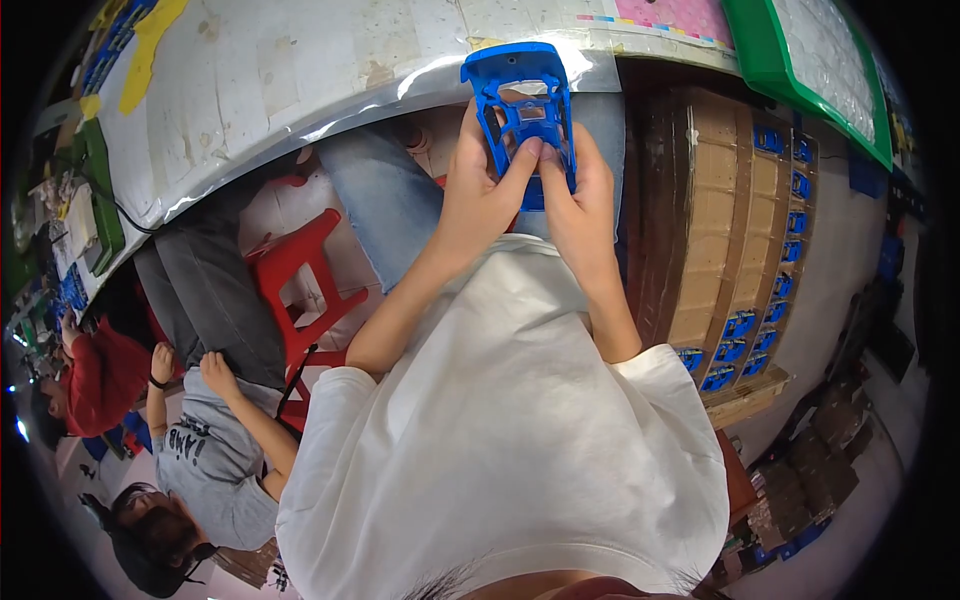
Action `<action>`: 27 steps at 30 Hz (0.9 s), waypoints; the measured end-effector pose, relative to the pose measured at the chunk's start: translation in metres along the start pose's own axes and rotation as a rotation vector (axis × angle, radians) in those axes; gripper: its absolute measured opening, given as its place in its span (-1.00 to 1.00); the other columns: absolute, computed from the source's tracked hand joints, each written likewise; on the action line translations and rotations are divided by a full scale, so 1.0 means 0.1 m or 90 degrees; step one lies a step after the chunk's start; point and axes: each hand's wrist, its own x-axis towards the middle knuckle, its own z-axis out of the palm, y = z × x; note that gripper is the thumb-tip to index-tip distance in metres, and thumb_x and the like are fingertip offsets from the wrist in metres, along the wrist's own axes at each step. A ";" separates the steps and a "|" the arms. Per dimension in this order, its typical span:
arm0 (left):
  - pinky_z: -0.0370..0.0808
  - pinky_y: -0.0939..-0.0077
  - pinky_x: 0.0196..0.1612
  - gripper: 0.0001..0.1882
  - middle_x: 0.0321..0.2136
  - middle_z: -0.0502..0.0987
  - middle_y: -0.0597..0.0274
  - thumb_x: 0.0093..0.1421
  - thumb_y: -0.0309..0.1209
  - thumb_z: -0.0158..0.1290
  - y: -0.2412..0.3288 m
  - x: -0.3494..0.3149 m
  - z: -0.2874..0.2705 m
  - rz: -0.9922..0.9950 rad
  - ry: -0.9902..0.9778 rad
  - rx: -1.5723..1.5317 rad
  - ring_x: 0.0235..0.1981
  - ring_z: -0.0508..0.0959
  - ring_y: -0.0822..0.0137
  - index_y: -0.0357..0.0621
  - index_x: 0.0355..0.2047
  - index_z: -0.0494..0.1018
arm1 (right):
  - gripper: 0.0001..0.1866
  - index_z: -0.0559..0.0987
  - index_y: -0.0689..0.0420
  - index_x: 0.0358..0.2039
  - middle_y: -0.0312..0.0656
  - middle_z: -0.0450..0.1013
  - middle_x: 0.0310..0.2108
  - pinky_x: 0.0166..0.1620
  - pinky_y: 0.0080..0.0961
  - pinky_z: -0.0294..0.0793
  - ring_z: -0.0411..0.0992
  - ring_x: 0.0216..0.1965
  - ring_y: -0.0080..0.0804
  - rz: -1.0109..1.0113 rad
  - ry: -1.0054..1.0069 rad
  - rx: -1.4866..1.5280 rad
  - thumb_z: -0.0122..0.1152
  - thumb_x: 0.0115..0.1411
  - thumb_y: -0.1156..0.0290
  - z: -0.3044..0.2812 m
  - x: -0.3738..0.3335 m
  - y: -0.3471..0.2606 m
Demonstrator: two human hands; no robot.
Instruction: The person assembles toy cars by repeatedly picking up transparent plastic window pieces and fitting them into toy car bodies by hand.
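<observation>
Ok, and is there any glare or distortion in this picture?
Head view: bright glare streaks the glossy white tabletop near its front edge; fisheye distortion bows that edge and the corners go black; the hollow blue plastic frame looks fairly sharp.

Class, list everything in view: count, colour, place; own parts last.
Frame: one, blue, in hands
Table: one, white, top
Sheet: one, pink, top right
Yellow piece: one, yellow, top left
Tray: one, green, top right
Clutter: uncountable, mixed, far left
Box: one, brown, right
Parts: over ten, blue, in box
Cartons: several, brown, lower right
Stool: at least one, red, left
Co-workers: two, grey and red tops, left
Shirt: one, white, centre
Jeans: one pair, blue, centre
Left hand: one, bare, frame's left
Right hand: one, bare, frame's right
</observation>
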 end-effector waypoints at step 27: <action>0.37 0.50 -0.10 -0.21 -0.07 0.22 0.10 -0.06 -0.54 0.15 0.04 -0.09 -0.07 0.036 0.003 0.091 -0.09 0.34 0.32 -0.26 0.09 -0.10 | -0.53 0.22 0.31 -0.10 0.09 0.39 -0.32 -0.17 -0.41 0.37 0.42 -0.23 -0.09 0.032 -0.092 0.050 0.12 -0.01 0.43 0.06 -0.01 -0.05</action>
